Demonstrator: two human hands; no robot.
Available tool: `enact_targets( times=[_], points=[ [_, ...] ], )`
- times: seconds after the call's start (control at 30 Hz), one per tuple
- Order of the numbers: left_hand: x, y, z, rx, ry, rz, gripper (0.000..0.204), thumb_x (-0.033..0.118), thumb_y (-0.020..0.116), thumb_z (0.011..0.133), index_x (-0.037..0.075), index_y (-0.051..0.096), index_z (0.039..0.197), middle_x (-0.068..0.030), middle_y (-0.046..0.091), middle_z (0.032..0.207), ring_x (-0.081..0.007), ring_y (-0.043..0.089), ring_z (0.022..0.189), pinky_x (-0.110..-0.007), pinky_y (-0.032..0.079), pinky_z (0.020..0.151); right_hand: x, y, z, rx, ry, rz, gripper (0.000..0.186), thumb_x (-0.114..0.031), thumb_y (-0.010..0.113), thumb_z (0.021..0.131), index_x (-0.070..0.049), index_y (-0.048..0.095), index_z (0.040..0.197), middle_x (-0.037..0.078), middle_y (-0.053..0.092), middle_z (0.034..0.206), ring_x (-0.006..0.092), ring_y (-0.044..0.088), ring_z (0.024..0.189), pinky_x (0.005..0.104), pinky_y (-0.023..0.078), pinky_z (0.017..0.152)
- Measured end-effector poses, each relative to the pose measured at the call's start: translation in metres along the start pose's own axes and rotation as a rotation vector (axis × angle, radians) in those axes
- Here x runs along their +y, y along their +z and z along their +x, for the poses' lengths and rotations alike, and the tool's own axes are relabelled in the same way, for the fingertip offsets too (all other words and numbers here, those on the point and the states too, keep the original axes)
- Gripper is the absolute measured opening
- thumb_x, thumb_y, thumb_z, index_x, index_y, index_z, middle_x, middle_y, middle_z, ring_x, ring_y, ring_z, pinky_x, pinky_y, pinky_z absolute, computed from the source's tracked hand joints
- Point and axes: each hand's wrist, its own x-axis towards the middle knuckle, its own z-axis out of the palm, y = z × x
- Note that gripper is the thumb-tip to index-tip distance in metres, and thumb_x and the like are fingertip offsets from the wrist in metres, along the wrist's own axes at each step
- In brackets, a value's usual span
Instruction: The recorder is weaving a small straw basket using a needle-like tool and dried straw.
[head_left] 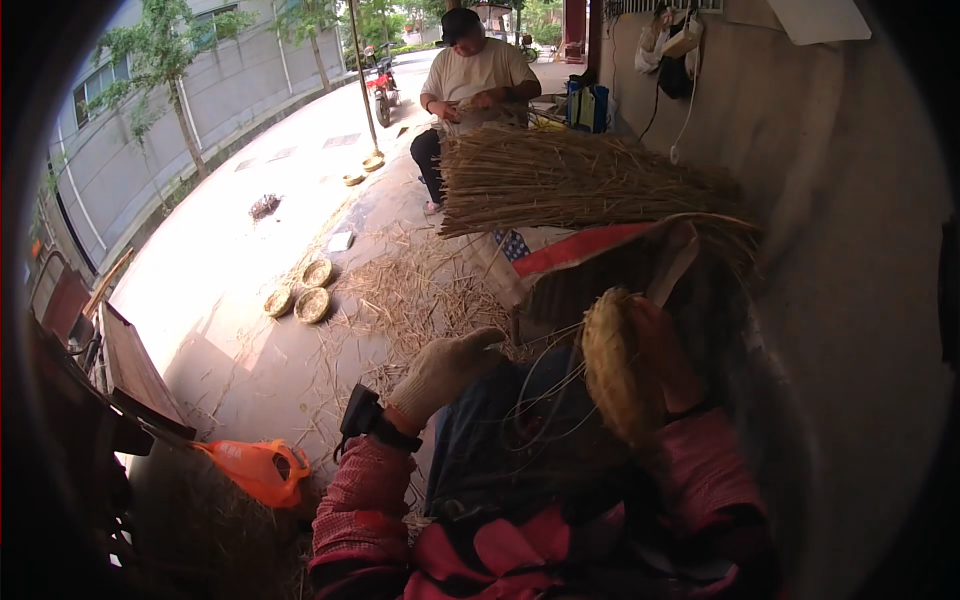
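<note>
My right hand (664, 342) grips a pale yellow woven straw basket (606, 368), seen nearly edge-on above my lap. Its fingers are partly hidden behind the basket. Thin loose strands (540, 400) loop from the basket toward the left. My left hand (448, 368), in a whitish knit glove, is held to the left of the basket, apart from it. The gloved fingers stretch to the right, and no held thing shows in them. Dark cloth (530, 430) covers my lap beneath both hands.
A large straw bundle (570, 180) lies ahead, beside a red-edged sheet (580, 248). Several small round baskets (312, 305) and straw scraps (415, 290) are on the floor. An orange bag (262, 470) hangs at left. Another person (480, 80) sits beyond, hands on straw. A wall (850, 250) bounds the right.
</note>
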Motion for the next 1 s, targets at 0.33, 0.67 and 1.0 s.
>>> enact_targets(
  times=[0.33,0.67,1.0],
  points=[
    [-0.257,-0.157,-0.398,0.270,-1.523,0.819,0.032,0.028,0.052,0.095,0.009,0.071,0.112,-0.0167,0.072,0.100,-0.0360,0.070,0.092,-0.046,0.055,0.074,0.053,-0.175,-0.057,-0.270,-0.368,1.414,0.062,-0.048,0.050,0.099,-0.010,0.039,0.146,0.012,0.049,0.137,0.0225,0.055,0.105,0.0337,0.047,0.088],
    [-0.052,-0.063,-0.068,0.288,-0.740,-0.657,0.050,0.015,0.059,0.092,0.000,0.048,0.138,-0.0080,0.070,0.097,-0.0062,0.052,0.065,-0.021,0.039,0.055,-0.068,-0.026,-0.037,-0.011,0.336,1.192,0.051,-0.038,0.053,0.101,-0.007,0.044,0.140,0.012,0.052,0.132,0.0205,0.056,0.105,0.0318,0.049,0.084],
    [0.032,0.045,-0.016,-0.231,-0.581,-1.457,0.034,0.019,0.064,0.095,0.000,0.058,0.122,-0.0036,0.064,0.108,-0.0110,0.059,0.101,-0.028,0.050,0.087,-0.081,0.027,0.007,-0.325,0.246,0.201,0.032,-0.028,0.055,0.101,0.001,0.064,0.114,0.001,0.067,0.099,0.0059,0.059,0.090,0.0251,0.050,0.079]
  ],
)
